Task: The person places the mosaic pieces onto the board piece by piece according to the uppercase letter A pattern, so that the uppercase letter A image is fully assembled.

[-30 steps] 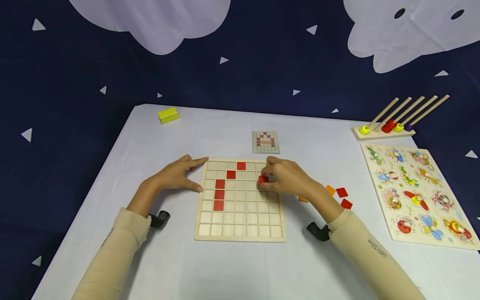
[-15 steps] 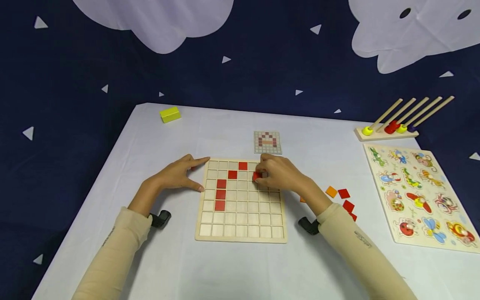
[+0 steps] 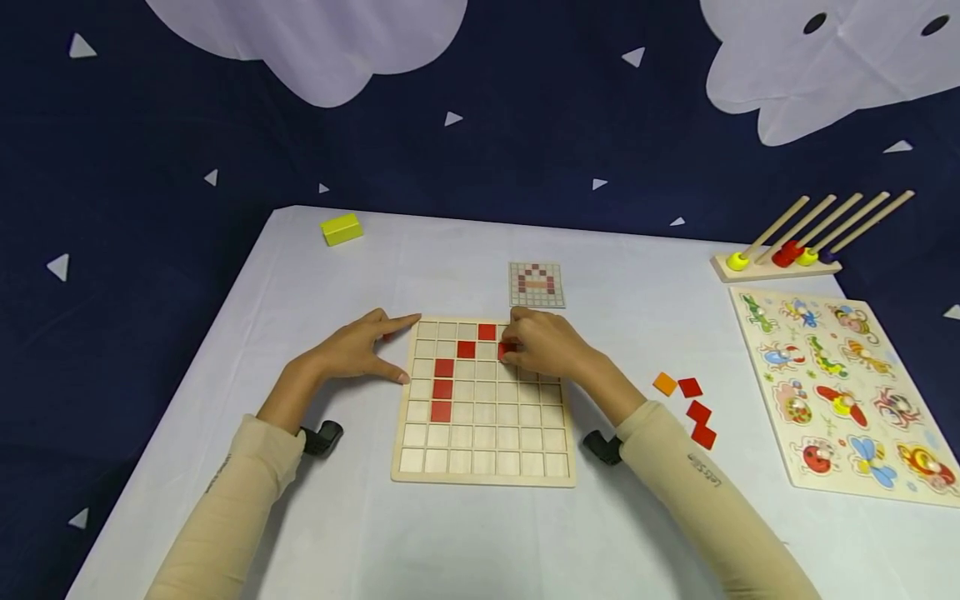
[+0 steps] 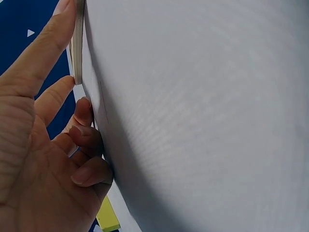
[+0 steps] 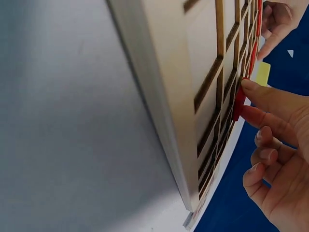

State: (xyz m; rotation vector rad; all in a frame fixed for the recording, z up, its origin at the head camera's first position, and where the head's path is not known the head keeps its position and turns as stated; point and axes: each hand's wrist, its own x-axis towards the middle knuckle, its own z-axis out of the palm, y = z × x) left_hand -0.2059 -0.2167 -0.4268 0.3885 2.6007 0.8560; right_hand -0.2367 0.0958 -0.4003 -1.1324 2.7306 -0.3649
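Observation:
The wooden grid board (image 3: 483, 479) lies in the middle of the table, with several red tiles (image 3: 443, 389) set in its squares. My right hand (image 3: 551, 343) is over the board's upper right part and pinches a red square tile (image 3: 505, 351) between thumb and finger. Seen from the right wrist, the pinched tile (image 5: 239, 102) stands tilted at the grid, its far side hidden by the fingers. My left hand (image 3: 352, 348) touches the board's left edge with a straight thumb and index finger, the index at the upper corner. Its other fingers (image 4: 87, 137) are bent in.
Loose red tiles (image 3: 698, 412) and an orange tile (image 3: 664, 383) lie right of the board. Behind it is a small pattern card (image 3: 536, 285). Farther right are an insect peg puzzle (image 3: 825, 392) and a bead stacker (image 3: 776, 265). A yellow block (image 3: 342, 229) stands at the back left.
My right hand has moved left across the board with the red tile, from near its right edge towards the upper red tiles. The left hand has stayed at the left edge.

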